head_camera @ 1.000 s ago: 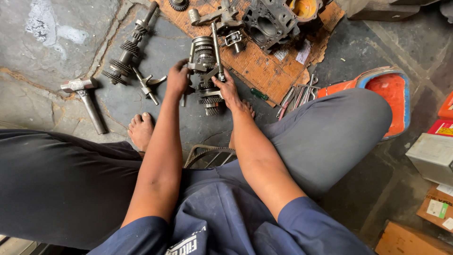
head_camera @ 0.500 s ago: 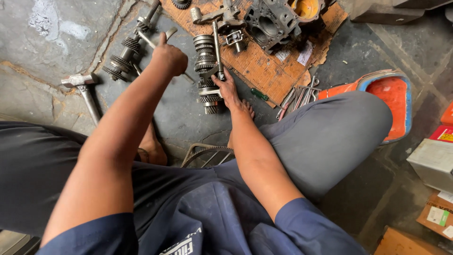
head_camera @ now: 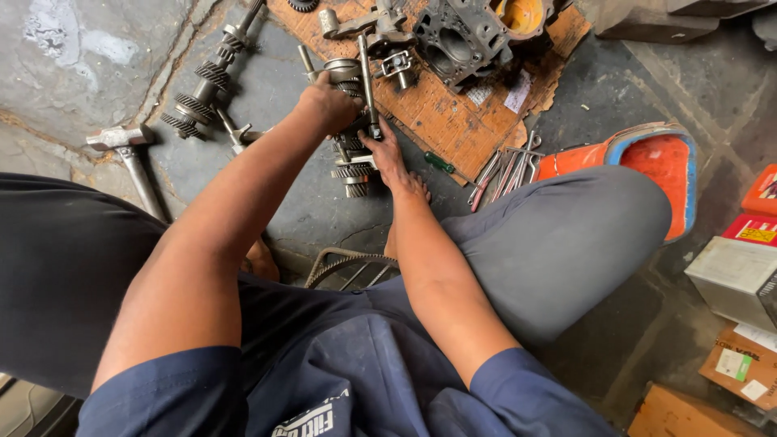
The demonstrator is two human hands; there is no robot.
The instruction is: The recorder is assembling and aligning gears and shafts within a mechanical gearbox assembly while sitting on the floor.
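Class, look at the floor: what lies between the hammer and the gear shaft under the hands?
In the head view, a second geared shaft lies between hammer and gear shaft.

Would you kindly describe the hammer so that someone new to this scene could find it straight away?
Start at the grey concrete floor on the left of the view, beside the person's dark trouser leg. The hammer lies there flat, apart from both hands. Unlike the long gear shaft beyond it, it has no toothed rings, just a blocky metal head on a plain handle.
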